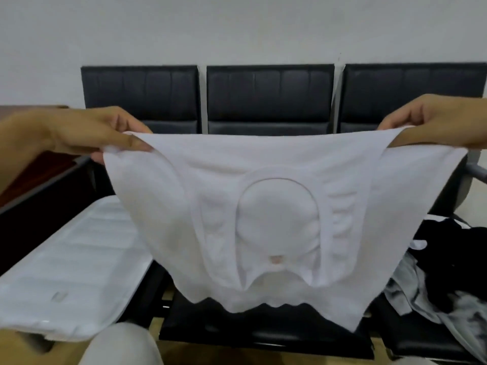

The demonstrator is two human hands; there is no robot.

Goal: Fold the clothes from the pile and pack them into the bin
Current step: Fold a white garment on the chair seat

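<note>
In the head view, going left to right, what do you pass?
White bin → left hand pinching one corner → white shirt held up → right hand pinching the other corner; below it, the clothes pile on the black seats.

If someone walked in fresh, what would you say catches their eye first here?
The white cotton T-shirt held up and stretched out mid-frame, the left hand and right hand pinching its top corners. Behind it stands a row of black padded seats; a dark and grey clothes pile lies at right.

White shirt [279,219] spread upside-down midair
</note>
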